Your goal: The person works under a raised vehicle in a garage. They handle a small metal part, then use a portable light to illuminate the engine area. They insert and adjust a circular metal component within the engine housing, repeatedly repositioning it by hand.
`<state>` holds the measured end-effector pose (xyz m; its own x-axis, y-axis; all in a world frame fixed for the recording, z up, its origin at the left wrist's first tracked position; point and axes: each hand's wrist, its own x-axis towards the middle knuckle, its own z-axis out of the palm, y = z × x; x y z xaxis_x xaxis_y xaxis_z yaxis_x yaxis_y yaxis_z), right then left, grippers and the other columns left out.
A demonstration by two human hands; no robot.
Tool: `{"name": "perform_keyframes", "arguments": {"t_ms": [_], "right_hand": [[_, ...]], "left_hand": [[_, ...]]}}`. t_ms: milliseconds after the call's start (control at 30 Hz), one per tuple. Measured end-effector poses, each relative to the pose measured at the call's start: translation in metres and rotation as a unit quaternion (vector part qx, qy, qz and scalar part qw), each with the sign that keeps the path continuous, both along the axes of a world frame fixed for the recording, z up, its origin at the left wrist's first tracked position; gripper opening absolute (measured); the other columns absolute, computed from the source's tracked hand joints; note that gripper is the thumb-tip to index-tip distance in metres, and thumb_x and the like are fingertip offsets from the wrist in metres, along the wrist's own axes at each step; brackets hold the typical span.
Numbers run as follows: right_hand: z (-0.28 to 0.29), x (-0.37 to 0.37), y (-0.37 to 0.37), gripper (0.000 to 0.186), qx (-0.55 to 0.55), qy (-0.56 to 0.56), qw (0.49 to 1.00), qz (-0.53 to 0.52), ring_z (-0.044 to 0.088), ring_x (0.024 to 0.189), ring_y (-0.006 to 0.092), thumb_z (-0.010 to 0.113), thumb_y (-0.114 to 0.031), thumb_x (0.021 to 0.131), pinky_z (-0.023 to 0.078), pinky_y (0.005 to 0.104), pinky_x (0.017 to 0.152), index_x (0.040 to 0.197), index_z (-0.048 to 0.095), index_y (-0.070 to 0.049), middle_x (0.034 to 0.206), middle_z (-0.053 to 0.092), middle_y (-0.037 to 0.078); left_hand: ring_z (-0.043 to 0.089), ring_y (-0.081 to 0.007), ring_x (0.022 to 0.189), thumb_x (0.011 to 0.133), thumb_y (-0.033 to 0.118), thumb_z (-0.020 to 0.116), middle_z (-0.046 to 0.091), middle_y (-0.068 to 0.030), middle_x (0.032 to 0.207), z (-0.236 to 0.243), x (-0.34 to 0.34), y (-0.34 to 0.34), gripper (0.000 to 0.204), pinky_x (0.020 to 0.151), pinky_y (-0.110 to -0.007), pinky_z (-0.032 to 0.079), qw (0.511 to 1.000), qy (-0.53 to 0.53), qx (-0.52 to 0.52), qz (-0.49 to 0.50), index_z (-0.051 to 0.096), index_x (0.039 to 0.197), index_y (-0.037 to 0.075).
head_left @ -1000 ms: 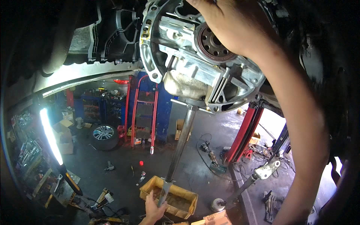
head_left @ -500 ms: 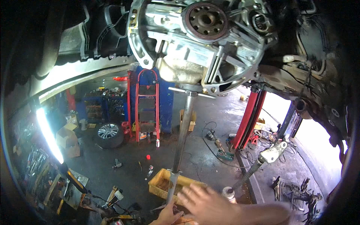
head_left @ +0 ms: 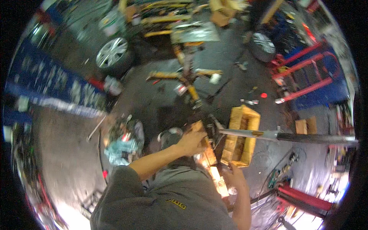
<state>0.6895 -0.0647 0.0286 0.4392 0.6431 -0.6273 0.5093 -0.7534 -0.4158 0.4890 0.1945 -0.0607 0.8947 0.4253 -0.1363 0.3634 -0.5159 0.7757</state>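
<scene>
My left hand (head_left: 191, 143) reaches in front of my chest. Its blurred fingers bend over the upper part of an orange-brown box-like thing (head_left: 209, 155), and whether they grip it is unclear. Lower right, my right hand (head_left: 234, 178) is curled beside the near end of a yellow rectangular bin (head_left: 250, 143), apart from my left. A small dark tip shows at its fingers, too smeared to name. A long grey metal pole (head_left: 314, 138) of a stand runs from beside the bin toward the right edge, touched by neither hand.
Ahead stands a yellow-legged stand (head_left: 166, 75) with a metal tray top (head_left: 195, 32). Wheels (head_left: 112, 53) lie at far left and far right. A red hand truck (head_left: 306, 73) leans at the right; a cable (head_left: 264, 172) runs over the floor near a red post (head_left: 303, 197).
The view has swung from the engine underside down to the floor and my body. My hands, close together by the pole's lower end before, are now apart, and the pole lies across the right side.
</scene>
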Motion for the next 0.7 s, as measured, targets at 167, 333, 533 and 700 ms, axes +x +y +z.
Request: {"name": "perform_keyframes", "arguments": {"t_ms": [167,333,533,700], "right_hand": [[-0.039,0.008,-0.038,0.061,-0.018,-0.026,0.990,0.139,0.069,0.111,0.0464,0.076,-0.042,0.093,0.053,0.0509,0.097,0.135,0.063,0.001,0.118,0.071,0.032],[-0.060,-0.009,-0.036,0.060,0.034,0.034,0.977,0.207,0.070,0.107,0.0443,0.075,-0.044,0.094,0.055,0.0492,0.093,0.127,0.066,0.005,0.114,0.073,0.029],[-0.087,-0.063,-0.018,0.059,-0.019,0.063,0.944,0.322,0.066,0.118,0.0441,0.073,-0.044,0.096,0.052,0.0494,0.102,0.135,0.065,-0.001,0.126,0.070,0.026],[-0.118,-0.087,-0.041,0.059,-0.048,0.089,0.959,0.264,0.069,0.117,0.0420,0.070,-0.044,0.098,0.054,0.0476,0.102,0.134,0.065,0.002,0.127,0.071,0.025]], "left_hand": [[0.074,-0.0318,0.103,0.091,0.037,0.079,0.074,-0.0183,0.117,-0.049,-0.135,-0.098,0.070,0.093,-0.042,0.058,0.911,0.058,-0.141,0.383,0.054,0.148,0.006],[0.075,-0.0291,0.102,0.093,0.035,0.076,0.077,-0.0176,0.114,-0.097,-0.265,-0.238,0.066,0.091,-0.041,0.058,0.742,0.131,-0.211,0.623,0.056,0.147,0.002],[0.073,-0.0317,0.110,0.092,0.034,0.078,0.075,-0.0221,0.120,-0.143,-0.361,-0.392,0.067,0.097,-0.038,0.055,0.617,0.188,-0.224,0.731,0.058,0.142,-0.005],[0.071,-0.0332,0.115,0.092,0.034,0.077,0.073,-0.0227,0.126,-0.164,-0.391,-0.426,0.065,0.103,-0.040,0.052,0.579,0.244,-0.284,0.724,0.059,0.140,-0.005]]}}
